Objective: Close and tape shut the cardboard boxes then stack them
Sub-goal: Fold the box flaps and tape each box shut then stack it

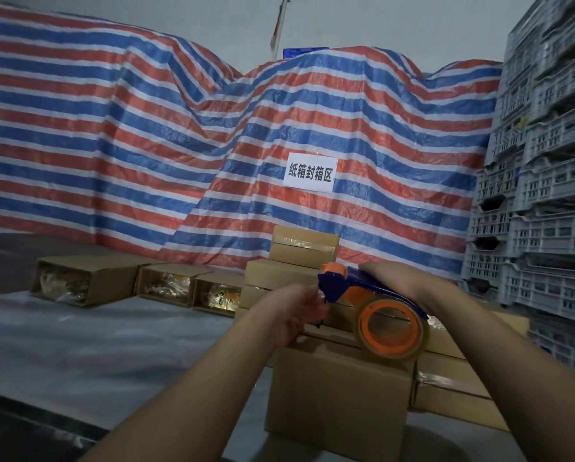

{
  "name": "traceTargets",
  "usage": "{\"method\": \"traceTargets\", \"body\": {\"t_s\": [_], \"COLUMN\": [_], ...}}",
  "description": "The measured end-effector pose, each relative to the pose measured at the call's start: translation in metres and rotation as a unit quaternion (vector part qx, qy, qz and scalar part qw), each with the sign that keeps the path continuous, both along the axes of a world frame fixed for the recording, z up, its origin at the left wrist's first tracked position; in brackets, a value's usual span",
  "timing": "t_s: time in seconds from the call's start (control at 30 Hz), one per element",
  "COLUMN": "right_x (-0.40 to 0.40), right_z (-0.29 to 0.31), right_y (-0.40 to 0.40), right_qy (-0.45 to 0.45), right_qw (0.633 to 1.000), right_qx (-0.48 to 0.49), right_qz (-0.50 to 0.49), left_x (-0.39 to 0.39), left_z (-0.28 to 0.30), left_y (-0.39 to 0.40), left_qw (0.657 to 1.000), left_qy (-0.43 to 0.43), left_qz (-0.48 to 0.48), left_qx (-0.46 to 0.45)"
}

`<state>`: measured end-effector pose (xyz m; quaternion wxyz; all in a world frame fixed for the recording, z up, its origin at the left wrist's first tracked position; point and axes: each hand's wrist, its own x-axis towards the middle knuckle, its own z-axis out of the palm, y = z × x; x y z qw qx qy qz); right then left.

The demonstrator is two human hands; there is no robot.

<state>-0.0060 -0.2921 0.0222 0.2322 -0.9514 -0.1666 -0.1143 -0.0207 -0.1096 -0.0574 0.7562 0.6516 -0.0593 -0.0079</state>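
We grip the tape dispenser [372, 295] in our right hand [402, 278], above the near cardboard box [339, 388]. Our left hand [296, 315] pinches at the dispenser's front. Sealed boxes [302, 261] stand stacked behind.

The right hand [394, 276] hides the tape dispenser [352, 288] handle.
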Motion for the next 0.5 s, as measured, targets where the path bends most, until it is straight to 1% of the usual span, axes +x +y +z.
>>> {"method": "traceTargets", "body": {"t_s": [0.1,0.17,0.23,0.27,0.4,0.43,0.5], "right_x": [0.002,0.002,0.002,0.002,0.007,0.008,0.009], "right_z": [0.003,0.006,0.01,0.011,0.011,0.011,0.012], "right_y": [-0.001,-0.002,-0.006,-0.01,-0.015,-0.013,-0.006], "right_qy": [0.03,0.042,0.034,0.034,0.083,0.08,0.045], "right_qw": [0.999,0.999,0.999,0.998,0.996,0.996,0.992], "right_qx": [0.027,-0.004,-0.036,-0.043,-0.007,-0.023,-0.118], "right_qz": [-0.005,-0.008,-0.022,-0.033,-0.043,-0.042,-0.032], "left_x": [0.002,0.003,0.004,0.005,0.013,0.013,0.015], "left_z": [-0.002,-0.003,-0.003,-0.003,-0.011,-0.012,-0.013], "left_y": [-0.002,-0.004,-0.003,-0.002,0.003,0.003,0.004], "left_qw": [0.999,0.997,0.996,0.996,0.986,0.982,0.977], "left_qy": [-0.008,-0.003,0.01,0.018,0.053,0.058,0.055], "left_qz": [0.012,0.034,0.061,0.076,0.109,0.109,0.113], "left_qx": [0.04,0.069,0.067,0.044,-0.115,-0.141,-0.172]}}
